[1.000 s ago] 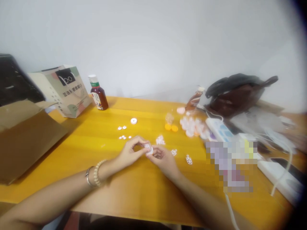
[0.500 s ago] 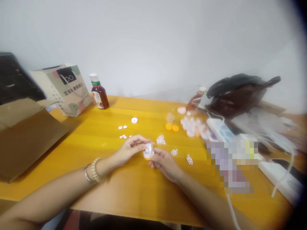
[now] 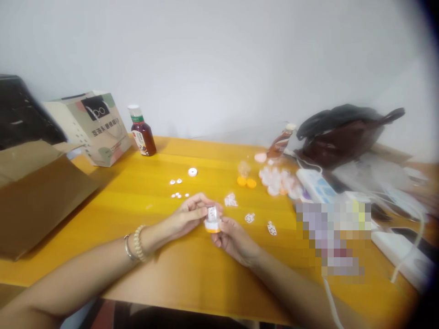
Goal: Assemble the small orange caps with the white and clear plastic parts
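Observation:
Both hands meet over the table around a small clear-domed container (image 3: 212, 221) with a white band and an orange base. A flat white cut-out piece seems to show inside the dome. The fingers of my left hand (image 3: 189, 214) pinch the clear upper part from the left. My right hand (image 3: 236, 238) grips the lower part from the right. Just beyond the hands lies a small pile of white cut-out pieces (image 3: 231, 200). Two single cut-out pieces, one nearer (image 3: 249, 218) and one farther right (image 3: 272, 228), lie beside my right hand. Several small white parts (image 3: 178, 196) rest beyond my left hand.
A white ring (image 3: 192, 172) lies farther back. Orange caps (image 3: 246, 182) and a heap of clear domes (image 3: 278, 180) stand back right. A cardboard box (image 3: 44, 201), paper bag (image 3: 99, 130) and red-brown bottle (image 3: 143, 137) stand left. Power strips (image 3: 315, 185), cables and a dark bag (image 3: 343, 137) crowd the right.
Both hands and the container have shifted very slightly down. The container stands a little more upright, its clear dome more visible. Things on the table have stayed put.

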A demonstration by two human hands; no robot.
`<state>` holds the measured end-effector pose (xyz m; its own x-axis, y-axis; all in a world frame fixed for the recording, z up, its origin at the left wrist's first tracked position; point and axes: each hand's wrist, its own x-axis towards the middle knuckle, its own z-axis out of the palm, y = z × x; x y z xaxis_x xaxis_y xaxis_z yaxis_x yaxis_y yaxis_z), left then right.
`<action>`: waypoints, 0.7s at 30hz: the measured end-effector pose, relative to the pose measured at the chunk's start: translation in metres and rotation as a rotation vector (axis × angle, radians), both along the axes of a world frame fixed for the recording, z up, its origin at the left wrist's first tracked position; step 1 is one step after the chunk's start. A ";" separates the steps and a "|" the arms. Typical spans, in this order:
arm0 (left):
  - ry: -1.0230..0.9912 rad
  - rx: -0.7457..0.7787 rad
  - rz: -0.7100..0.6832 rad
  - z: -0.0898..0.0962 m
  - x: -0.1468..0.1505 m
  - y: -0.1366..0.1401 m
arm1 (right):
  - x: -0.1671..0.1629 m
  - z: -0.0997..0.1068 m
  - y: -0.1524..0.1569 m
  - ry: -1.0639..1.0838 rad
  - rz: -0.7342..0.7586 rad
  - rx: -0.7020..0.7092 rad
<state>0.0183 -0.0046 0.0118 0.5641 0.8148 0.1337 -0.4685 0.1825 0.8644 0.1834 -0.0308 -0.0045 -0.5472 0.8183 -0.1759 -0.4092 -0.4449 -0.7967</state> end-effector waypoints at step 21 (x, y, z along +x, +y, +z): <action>0.128 0.107 -0.032 0.000 -0.006 0.008 | 0.000 0.002 0.002 -0.062 -0.028 0.061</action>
<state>0.0122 0.0030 0.0118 0.6075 0.7812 0.1439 -0.3489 0.0997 0.9318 0.1831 -0.0292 -0.0029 -0.5138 0.8433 -0.1580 -0.3695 -0.3837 -0.8463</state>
